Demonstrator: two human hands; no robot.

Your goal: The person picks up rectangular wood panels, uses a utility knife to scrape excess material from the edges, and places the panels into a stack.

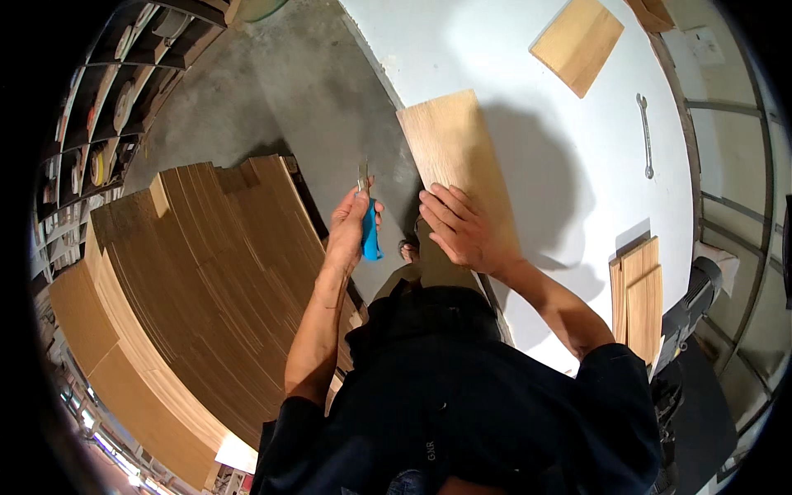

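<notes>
My left hand (351, 223) is closed round a blue-handled tool (371, 229) with a narrow metal end pointing away from me. I cannot make out exactly what kind of tool it is. My right hand (462, 227) lies on a pale wooden board (450, 140), its fingers stretched over the surface and gripping nothing. The board rests at the left edge of the white table (536, 165), its lower part partly covered by my hand and forearm.
A large stack of brown boards (214, 272) stands to my left. On the table are another wooden board (577, 45), a wrench (645, 136) and several narrow wood pieces (639, 297). Shelves (115, 99) line the far left, beyond the grey floor (264, 91).
</notes>
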